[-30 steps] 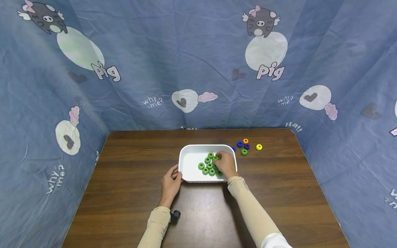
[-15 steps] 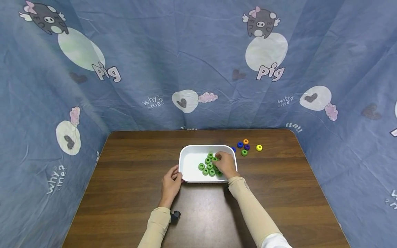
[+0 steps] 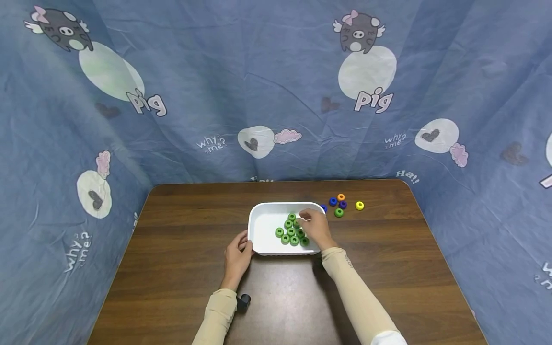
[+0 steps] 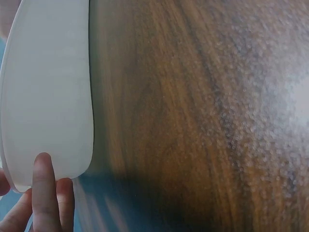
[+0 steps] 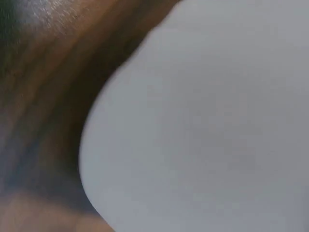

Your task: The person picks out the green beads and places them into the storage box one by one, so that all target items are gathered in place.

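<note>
A white tray (image 3: pixel 263 230) stands on the table, with several green ring-shaped beads (image 3: pixel 291 232) grouped in its middle and right part. My left hand (image 3: pixel 237 256) holds the tray's near left corner. In the left wrist view one finger (image 4: pixel 44 188) lies along the tray's outer wall, with others around the corner. Over the tray's right side is my right hand (image 3: pixel 316 227), thumb and fingertips slightly parted. Just below its fingertips sits a green bead (image 3: pixel 296 224), partly covered. The right wrist view shows the tray wall (image 5: pixel 203 121) up close, without fingers.
Beyond the tray's right end lie an orange bead (image 3: pixel 341 197), blue beads (image 3: pixel 333 201), a purple bead (image 3: pixel 342 205), a green bead (image 3: pixel 339 212) and a yellow bead (image 3: pixel 360 205). A blue patterned cloth (image 3: pixel 276 96) hangs behind the brown wooden table (image 3: pixel 189 211).
My right hand has let go of a green bead in the tray and drawn slightly right, uncovering more beads. The left hand and tray stay put.
</note>
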A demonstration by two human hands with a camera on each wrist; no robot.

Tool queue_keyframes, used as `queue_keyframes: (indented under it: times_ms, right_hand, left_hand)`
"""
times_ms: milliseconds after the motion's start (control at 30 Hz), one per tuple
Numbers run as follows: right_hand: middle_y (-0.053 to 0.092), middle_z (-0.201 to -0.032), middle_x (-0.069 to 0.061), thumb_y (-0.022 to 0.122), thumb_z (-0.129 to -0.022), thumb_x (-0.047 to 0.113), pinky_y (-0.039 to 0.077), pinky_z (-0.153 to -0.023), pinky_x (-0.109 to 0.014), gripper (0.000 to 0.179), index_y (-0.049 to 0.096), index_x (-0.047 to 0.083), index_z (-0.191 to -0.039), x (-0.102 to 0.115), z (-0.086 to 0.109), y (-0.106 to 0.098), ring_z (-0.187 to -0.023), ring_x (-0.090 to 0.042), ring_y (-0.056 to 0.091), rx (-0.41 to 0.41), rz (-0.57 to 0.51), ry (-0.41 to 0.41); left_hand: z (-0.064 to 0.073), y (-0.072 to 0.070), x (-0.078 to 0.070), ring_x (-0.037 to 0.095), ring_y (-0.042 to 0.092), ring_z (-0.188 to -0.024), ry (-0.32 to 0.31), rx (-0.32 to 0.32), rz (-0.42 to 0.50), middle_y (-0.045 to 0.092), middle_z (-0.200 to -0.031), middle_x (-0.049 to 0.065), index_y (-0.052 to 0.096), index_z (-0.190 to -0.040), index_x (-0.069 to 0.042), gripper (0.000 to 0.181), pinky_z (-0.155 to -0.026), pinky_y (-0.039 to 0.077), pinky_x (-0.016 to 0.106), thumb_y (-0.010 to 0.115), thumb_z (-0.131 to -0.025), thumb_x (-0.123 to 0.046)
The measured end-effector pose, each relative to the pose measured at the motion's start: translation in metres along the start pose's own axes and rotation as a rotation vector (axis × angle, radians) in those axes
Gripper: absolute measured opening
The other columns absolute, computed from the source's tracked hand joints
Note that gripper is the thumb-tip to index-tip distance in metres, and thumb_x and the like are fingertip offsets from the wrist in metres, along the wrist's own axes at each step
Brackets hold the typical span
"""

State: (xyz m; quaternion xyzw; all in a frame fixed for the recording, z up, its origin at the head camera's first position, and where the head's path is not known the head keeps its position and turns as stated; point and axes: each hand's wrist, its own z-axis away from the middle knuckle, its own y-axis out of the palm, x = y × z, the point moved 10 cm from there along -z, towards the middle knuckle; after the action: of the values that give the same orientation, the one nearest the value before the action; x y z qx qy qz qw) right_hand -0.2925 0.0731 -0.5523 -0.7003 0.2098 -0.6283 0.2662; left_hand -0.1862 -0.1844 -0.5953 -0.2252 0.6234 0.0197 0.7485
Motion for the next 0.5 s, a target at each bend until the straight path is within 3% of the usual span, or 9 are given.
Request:
queue_keyframes:
  times_ms: [133, 333, 500]
  right_hand:
    - [0.076, -0.102, -0.018, 0.072, -0.089, 0.011, 0.061, -0.090, -0.044, 0.020, 0.074, -0.001, -0.105, 0.006, -0.002, -0.017, -0.099, -0.033, 0.073, -0.064, -0.022, -0.028]
    - [0.077, -0.102, -0.017, 0.071, -0.091, 0.015, 0.061, -0.090, -0.045, 0.020, 0.075, 0.002, -0.105, 0.002, -0.004, -0.048, -0.098, -0.032, 0.072, -0.149, -0.056, 0.031]
    - [0.076, -0.104, -0.019, 0.069, -0.092, 0.017, 0.061, -0.088, -0.046, 0.023, 0.074, 0.001, -0.108, -0.018, -0.004, -0.073, -0.098, -0.033, 0.072, -0.215, -0.072, 0.099]
  left_hand:
    - [0.000, 0.000, -0.001, 0.031, 0.071, -0.107, 0.009, 0.000, 0.006, 0.070, -0.122, 0.022, 0.062, -0.135, -0.003, 0.041, -0.070, 0.062, 0.017, 0.057, -0.093, -0.006]
    - [0.000, 0.000, -0.002, 0.032, 0.071, -0.106, 0.016, 0.001, 0.020, 0.070, -0.122, 0.023, 0.061, -0.135, -0.002, 0.042, -0.070, 0.062, 0.017, 0.057, -0.093, -0.006]
    - [0.000, 0.000, -0.001, 0.032, 0.071, -0.107, 0.014, 0.001, 0.019, 0.070, -0.122, 0.023, 0.061, -0.135, -0.002, 0.042, -0.070, 0.062, 0.018, 0.057, -0.093, -0.006]
